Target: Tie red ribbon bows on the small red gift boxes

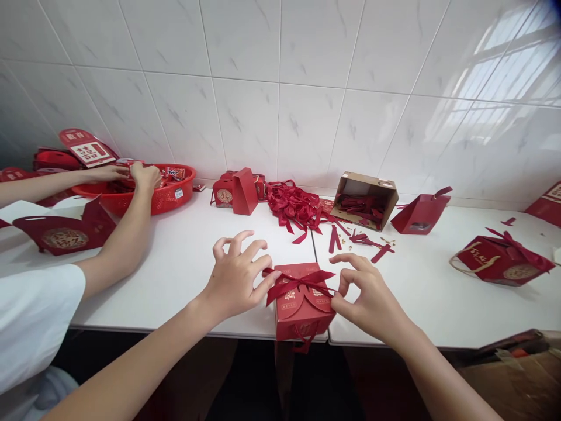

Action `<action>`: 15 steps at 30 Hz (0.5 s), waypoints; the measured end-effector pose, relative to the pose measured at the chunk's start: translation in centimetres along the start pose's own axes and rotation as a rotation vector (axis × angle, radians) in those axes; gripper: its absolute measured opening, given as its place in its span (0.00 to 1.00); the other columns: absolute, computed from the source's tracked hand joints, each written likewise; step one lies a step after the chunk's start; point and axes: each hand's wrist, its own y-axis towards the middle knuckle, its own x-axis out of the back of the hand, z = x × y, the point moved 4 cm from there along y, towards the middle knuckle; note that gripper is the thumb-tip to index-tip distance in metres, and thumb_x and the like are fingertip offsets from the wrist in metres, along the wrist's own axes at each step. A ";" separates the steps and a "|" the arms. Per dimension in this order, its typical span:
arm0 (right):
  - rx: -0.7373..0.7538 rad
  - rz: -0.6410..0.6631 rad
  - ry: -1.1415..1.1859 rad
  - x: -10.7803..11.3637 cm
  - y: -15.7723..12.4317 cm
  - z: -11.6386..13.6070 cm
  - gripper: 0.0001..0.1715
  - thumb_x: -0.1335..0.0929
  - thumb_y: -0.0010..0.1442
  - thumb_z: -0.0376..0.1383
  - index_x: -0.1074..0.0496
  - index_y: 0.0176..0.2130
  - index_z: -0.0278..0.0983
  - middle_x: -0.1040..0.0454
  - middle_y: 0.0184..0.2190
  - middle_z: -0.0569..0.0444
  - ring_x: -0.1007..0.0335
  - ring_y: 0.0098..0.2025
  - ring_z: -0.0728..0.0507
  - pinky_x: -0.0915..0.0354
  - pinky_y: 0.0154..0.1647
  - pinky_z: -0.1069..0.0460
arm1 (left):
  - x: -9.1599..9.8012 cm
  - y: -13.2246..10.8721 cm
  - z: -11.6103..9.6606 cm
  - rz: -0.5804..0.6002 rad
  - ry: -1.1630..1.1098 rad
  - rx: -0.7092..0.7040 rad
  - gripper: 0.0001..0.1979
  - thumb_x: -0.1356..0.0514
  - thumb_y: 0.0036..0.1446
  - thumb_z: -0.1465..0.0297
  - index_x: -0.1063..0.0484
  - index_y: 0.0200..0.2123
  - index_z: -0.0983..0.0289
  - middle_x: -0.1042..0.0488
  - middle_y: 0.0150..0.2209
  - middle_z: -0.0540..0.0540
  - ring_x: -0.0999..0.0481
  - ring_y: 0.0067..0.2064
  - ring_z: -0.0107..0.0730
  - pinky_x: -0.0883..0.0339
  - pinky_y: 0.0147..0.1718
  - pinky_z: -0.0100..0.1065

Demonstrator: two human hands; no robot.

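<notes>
A red gift box [302, 318] with gold lettering sits at the table's front edge, a cord handle hanging down its near side. Across its closed top lies a dark red ribbon [302, 282] tied in a bow. At the bow's left side, my left hand [236, 278] has thumb and index finger closed on the ribbon, its other fingers raised and curled. On the right, my right hand [366, 295] pinches the bow's other side between thumb and index finger.
A co-worker's hands [131, 174] reach into a red plastic basket [173, 199] of wrapped packets. Nearby stands an open red box [65, 234]. Farther back lie a ribbon pile [293, 204] and a cardboard box [366, 202]. A finished-looking gift box [499, 260] sits right.
</notes>
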 end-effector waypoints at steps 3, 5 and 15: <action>0.010 0.008 0.063 0.3 0.0 -0.4 0.10 0.33 0.46 0.30 0.39 0.20 0.37 0.34 0.50 0.53 0.42 0.54 0.38 0.46 0.54 0.40 | -0.9 -0.3 0.3 0.026 -0.097 0.045 0.09 0.46 0.57 0.66 0.33 0.26 0.62 0.27 0.43 0.55 0.42 0.57 0.54 0.55 0.48 0.53; 0.040 0.050 0.192 0.2 -0.1 -1.1 0.04 0.33 0.51 0.33 0.35 0.26 0.39 0.37 0.53 0.51 0.43 0.57 0.39 0.46 0.56 0.41 | -1.8 -0.5 0.7 0.077 -0.293 0.100 0.09 0.47 0.58 0.65 0.35 0.28 0.62 0.27 0.44 0.55 0.36 0.53 0.48 0.48 0.48 0.48; 0.110 0.207 0.614 -3.7 -3.0 -3.9 0.51 0.25 0.45 0.41 0.49 0.61 0.47 0.49 0.62 0.48 0.50 0.62 0.37 0.50 0.62 0.42 | -4.7 -2.0 -1.1 0.150 -1.014 0.247 0.08 0.49 0.61 0.67 0.38 0.44 0.60 0.30 0.41 0.54 0.29 0.43 0.32 0.34 0.44 0.34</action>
